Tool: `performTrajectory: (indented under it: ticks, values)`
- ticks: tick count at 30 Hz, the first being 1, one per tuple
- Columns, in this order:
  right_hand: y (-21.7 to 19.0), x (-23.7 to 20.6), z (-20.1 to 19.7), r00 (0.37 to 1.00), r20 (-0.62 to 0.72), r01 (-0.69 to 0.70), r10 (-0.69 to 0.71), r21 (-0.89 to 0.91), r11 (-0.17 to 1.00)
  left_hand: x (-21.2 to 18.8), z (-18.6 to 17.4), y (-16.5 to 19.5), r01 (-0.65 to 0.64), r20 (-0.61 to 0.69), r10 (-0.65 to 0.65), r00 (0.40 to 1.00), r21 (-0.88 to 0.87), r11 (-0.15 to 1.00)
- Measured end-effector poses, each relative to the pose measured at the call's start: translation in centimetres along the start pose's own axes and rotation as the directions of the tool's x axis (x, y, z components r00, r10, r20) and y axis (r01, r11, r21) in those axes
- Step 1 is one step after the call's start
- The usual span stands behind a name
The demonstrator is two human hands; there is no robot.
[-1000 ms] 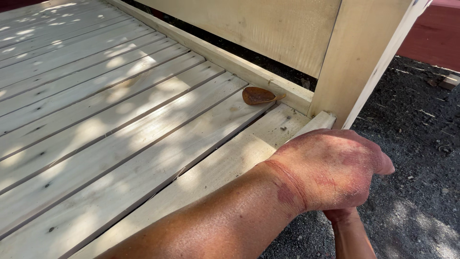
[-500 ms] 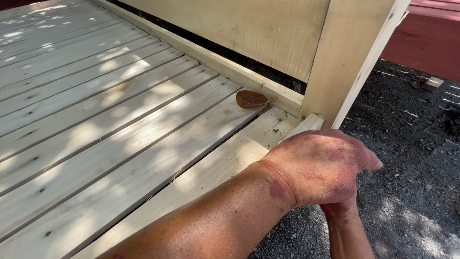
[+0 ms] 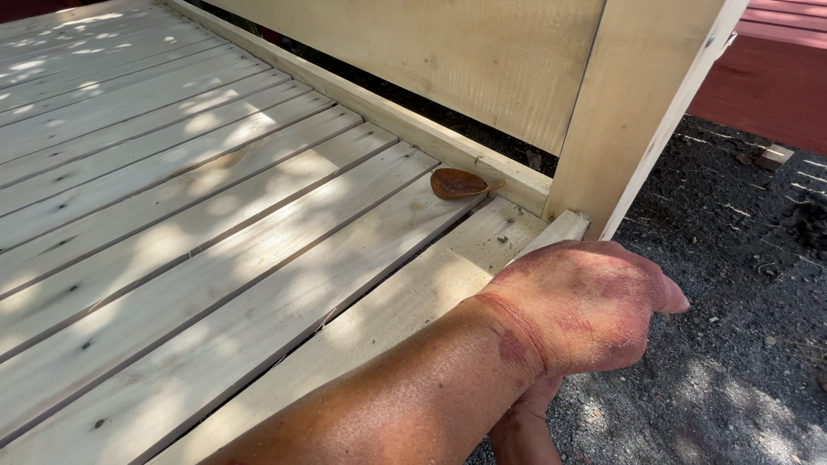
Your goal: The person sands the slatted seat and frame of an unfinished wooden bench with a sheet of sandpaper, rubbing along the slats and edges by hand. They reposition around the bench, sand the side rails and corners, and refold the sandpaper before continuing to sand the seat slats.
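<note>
Pale slatted deck (image 3: pixel 172 250); left hand (image 3: pixel 586 306) hides its fingers.

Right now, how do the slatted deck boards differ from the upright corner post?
The deck boards lie flat and run in a row with narrow gaps between them; the corner post stands upright and alone. The boards are dappled with sun and shade; the post is more evenly lit. A brown dry leaf rests on the boards, none on the post. Both are pale, unpainted wood.

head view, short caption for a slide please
Left hand curled over the edge of pale wooden slats, brown dry leaf nearby.
</note>
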State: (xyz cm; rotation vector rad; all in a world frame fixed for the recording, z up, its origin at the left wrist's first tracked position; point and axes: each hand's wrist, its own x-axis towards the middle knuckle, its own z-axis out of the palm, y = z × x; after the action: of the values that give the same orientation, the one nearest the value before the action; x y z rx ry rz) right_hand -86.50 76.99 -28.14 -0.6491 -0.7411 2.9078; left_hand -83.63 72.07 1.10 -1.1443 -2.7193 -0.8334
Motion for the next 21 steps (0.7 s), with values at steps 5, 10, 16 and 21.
performTrajectory:
  ticks: [5, 10, 16, 21]
  values:
    - [2.6, 0.6, -2.8, 0.996, -0.029, -0.08, 0.079, -0.052, 0.995, -0.3, -0.3, 0.4, 0.148, 0.065, -0.142, 0.988, -0.095, 0.984]
    - [0.2, 0.2, -4.7, 0.997, -0.04, -0.072, 0.063, -0.319, 0.945, -0.3, -0.7, 0.7, 0.092, 0.065, -0.088, 0.994, -0.05, 0.995]
    - [-4.4, 2.2, -1.4, 0.945, 0.325, 0.048, 0.031, -0.234, 0.971, -0.3, -0.1, 0.3, 0.043, 0.037, -0.042, 0.998, -0.025, 0.999]
    - [-1.8, 2.8, -1.1, 0.96, 0.264, 0.011, 0.091, -0.362, 0.932, -0.3, 0.0, 0.1, 0.065, 0.05, -0.062, 0.997, -0.062, 0.996]
